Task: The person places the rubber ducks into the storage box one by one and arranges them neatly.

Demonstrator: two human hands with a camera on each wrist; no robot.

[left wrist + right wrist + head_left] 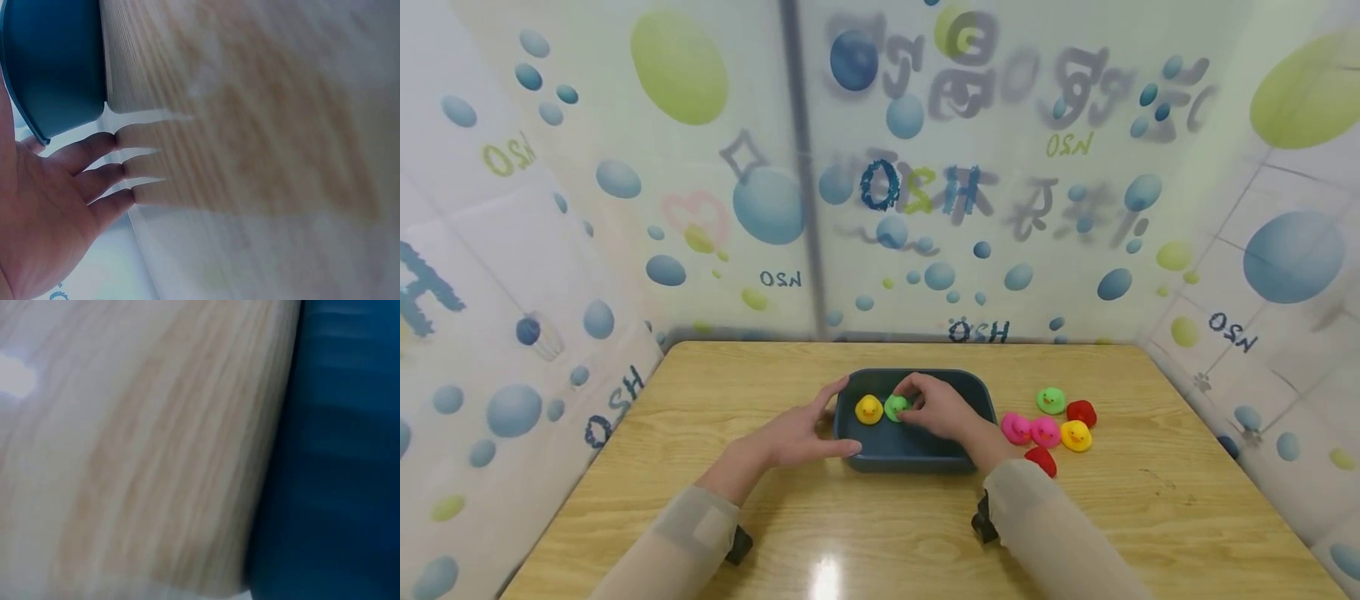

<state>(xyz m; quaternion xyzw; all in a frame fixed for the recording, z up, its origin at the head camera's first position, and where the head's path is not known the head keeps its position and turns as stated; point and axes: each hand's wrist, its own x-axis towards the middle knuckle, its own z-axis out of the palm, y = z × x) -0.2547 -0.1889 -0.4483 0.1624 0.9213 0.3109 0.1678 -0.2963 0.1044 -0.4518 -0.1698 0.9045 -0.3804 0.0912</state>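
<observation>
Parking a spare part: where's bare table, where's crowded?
Bare: table left of the left hand; between the sleeves in front of the tray; right of the loose ducks.
Crowded: among those ducks; tray's left half, yellow duck plus green duck in right hand.

Glossy wood table (1150,500), smooth plastic tray (917,464)

Back wall (887,322): large "H2O" (919,190) read mirror-reversed, in blue and green. Smaller "H2O" (613,408) on left wall (482,333), also reversed. Grey characters (972,62) behind were illegible.
</observation>
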